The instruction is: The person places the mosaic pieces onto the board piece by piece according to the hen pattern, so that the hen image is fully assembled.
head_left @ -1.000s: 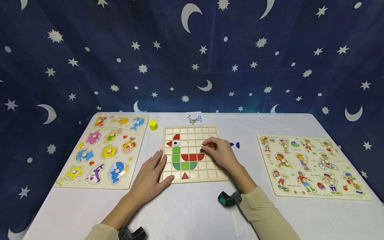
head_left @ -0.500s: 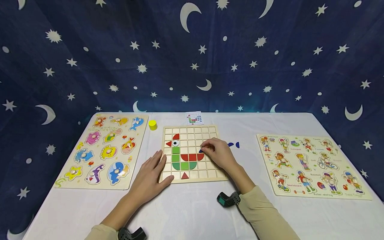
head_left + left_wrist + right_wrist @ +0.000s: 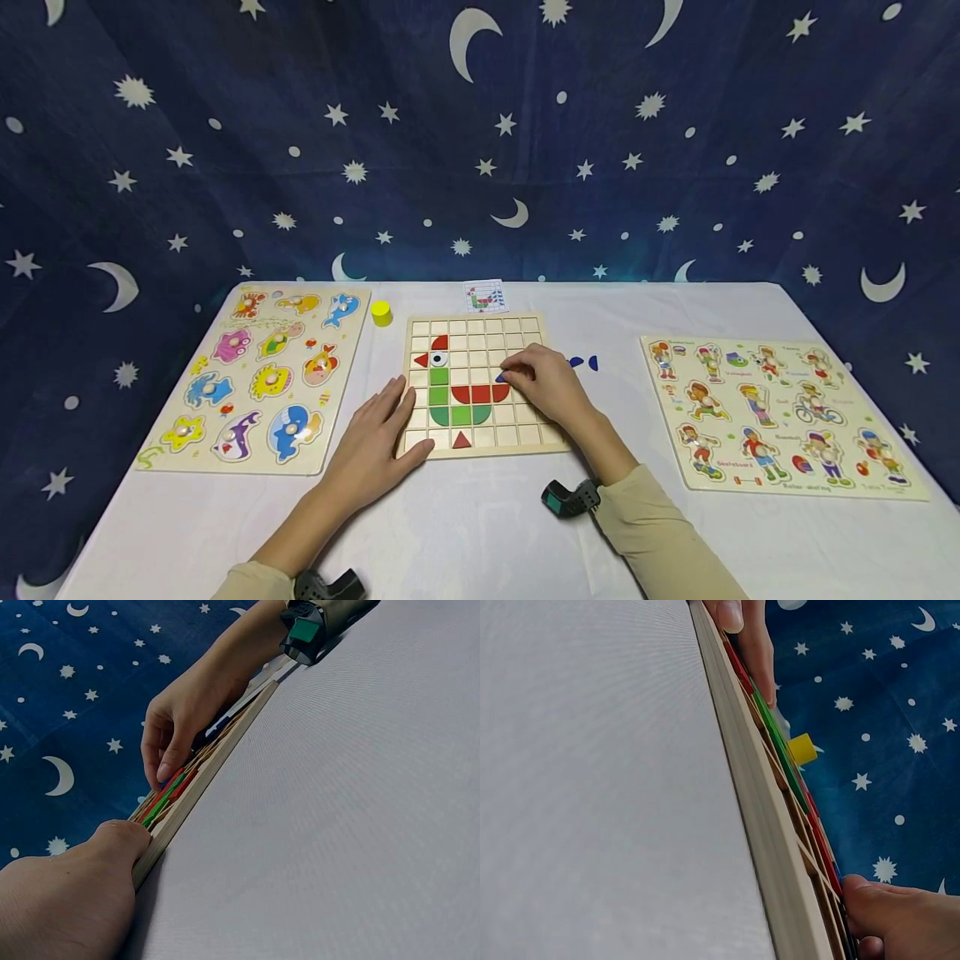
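A wooden grid board (image 3: 480, 335) lies mid-table, with red, green and white eye pieces set in its squares in a bird shape. Its left edge is steadied by my left hand (image 3: 375, 442), fingers spread and thumb at the front corner. My right hand (image 3: 546, 382) pinches a small blue piece (image 3: 501, 377) between thumb and fingertips, right above the end of the red row (image 3: 480, 393). In the left wrist view the right hand (image 3: 187, 709) reaches down to the board. The right wrist view shows its thumb (image 3: 866, 900) close against the grid; the fingers hide most of the blue piece.
Two loose blue pieces (image 3: 593, 363) lie right of the board. A yellow cylinder (image 3: 382, 313) stands at its back left, and a small picture card (image 3: 486, 296) lies behind it. A sea-animal puzzle (image 3: 247, 400) is on the left, a sports-figure puzzle (image 3: 780, 417) on the right.
The right hand has shifted slightly left, and the blue piece has turned a little at its fingertips, low over the same part of the grid. The left hand stays put.
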`<move>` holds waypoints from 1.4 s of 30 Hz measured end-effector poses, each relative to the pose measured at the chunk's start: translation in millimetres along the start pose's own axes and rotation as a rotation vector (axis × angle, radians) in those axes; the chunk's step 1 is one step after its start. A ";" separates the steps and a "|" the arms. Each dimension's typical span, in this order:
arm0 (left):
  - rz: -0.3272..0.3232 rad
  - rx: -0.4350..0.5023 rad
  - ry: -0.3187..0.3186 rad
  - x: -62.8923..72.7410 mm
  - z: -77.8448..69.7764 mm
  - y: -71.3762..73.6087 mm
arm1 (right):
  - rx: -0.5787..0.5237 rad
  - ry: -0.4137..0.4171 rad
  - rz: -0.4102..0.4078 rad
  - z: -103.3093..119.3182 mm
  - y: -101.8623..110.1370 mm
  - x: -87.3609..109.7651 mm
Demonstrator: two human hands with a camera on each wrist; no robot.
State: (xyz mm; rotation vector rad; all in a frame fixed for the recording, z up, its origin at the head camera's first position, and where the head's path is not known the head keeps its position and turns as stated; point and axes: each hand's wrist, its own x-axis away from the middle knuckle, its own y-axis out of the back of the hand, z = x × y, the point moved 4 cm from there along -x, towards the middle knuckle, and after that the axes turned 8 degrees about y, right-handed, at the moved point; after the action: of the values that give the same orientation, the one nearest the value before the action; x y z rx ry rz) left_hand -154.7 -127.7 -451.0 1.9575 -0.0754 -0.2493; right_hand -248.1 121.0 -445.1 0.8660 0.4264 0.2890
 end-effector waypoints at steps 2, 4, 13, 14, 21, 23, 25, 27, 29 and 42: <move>-0.003 0.000 -0.003 0.1 0.0 -0.2 | -0.001 -0.001 0.003 -0.7 -0.3 0.1; -0.007 0.001 -0.004 0.1 0.2 -0.6 | -0.006 -0.001 0.009 -1.1 -0.4 0.0; -0.034 0.006 -0.020 0.6 -0.1 -0.8 | -0.017 0.010 0.031 -0.8 -0.8 0.4; -0.032 0.008 -0.017 0.7 0.0 -0.5 | -0.018 0.011 0.033 -0.5 -0.9 0.4; -0.005 0.002 -0.004 0.9 0.8 -0.3 | -0.039 0.007 0.036 -0.3 0.2 -0.8; 0.003 0.001 0.000 0.9 1.0 -0.8 | -0.059 0.001 0.017 -0.8 3.8 -2.0; 0.001 0.004 -0.001 0.9 0.9 -0.9 | -0.077 -0.009 -0.018 -2.4 10.3 -2.8; -0.008 0.006 -0.005 1.0 0.4 -0.7 | -0.095 -0.024 -0.059 -6.2 19.5 -3.5; -0.016 0.006 -0.010 0.9 0.1 -0.6 | -0.098 -0.051 -0.094 -13.0 30.9 -2.8; 0.026 0.009 0.013 -0.3 0.0 -1.1 | -0.006 -0.197 0.074 -82.8 81.1 20.2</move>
State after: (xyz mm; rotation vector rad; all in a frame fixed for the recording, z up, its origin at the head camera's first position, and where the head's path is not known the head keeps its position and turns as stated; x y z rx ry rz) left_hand -155.0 -127.2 -452.0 1.9654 -0.0936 -0.2189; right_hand -275.4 234.9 -433.9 0.8964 0.2108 0.2695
